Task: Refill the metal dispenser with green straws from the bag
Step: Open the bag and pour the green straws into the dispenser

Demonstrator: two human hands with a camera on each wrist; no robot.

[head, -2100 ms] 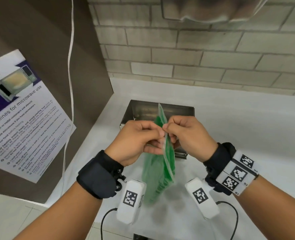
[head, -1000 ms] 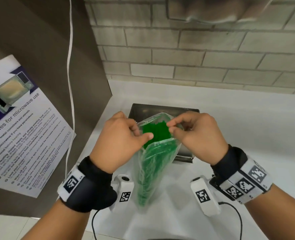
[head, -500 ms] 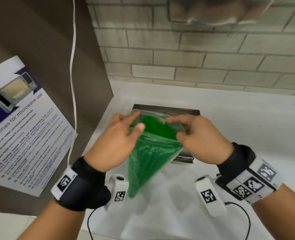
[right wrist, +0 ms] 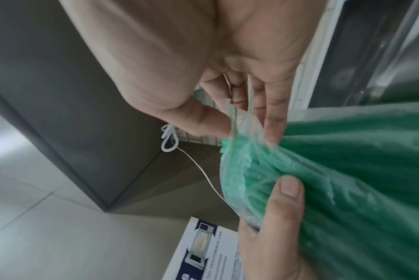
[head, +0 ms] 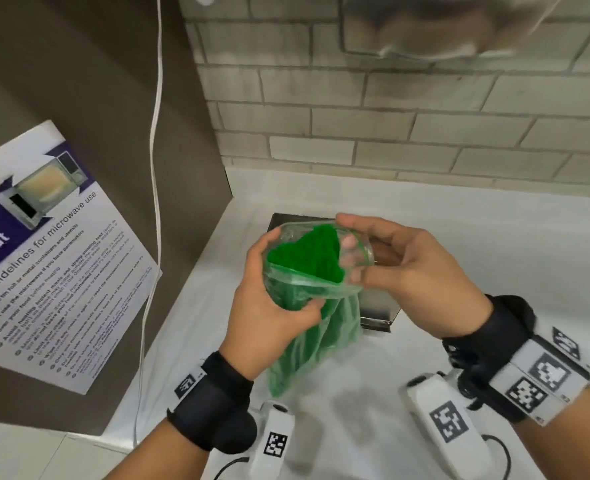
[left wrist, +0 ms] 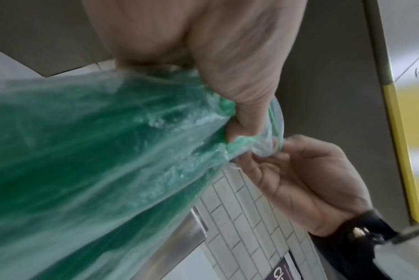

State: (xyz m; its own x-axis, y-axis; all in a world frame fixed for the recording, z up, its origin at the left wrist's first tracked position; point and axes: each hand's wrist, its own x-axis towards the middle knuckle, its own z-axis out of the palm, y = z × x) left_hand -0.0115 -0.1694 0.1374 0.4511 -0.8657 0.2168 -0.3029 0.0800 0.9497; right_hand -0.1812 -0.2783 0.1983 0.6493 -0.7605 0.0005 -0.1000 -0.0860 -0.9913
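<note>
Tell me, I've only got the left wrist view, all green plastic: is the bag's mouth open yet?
Observer: Yes. In the head view the bag gapes, with green straws showing at the top.
Operator: What's the right hand doing?
Observer: The right hand pinches the far rim; the right wrist view shows the plastic between thumb and fingers.
Operator: Where's the dispenser?
Observer: The metal dispenser sits on the white counter right behind the bag, mostly hidden.

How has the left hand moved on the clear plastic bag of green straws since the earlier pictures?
Yes. The left hand has slid down from the rim and now grips the clear plastic bag of green straws around its neck, nearer the viewer relative to the metal dispenser.
</note>
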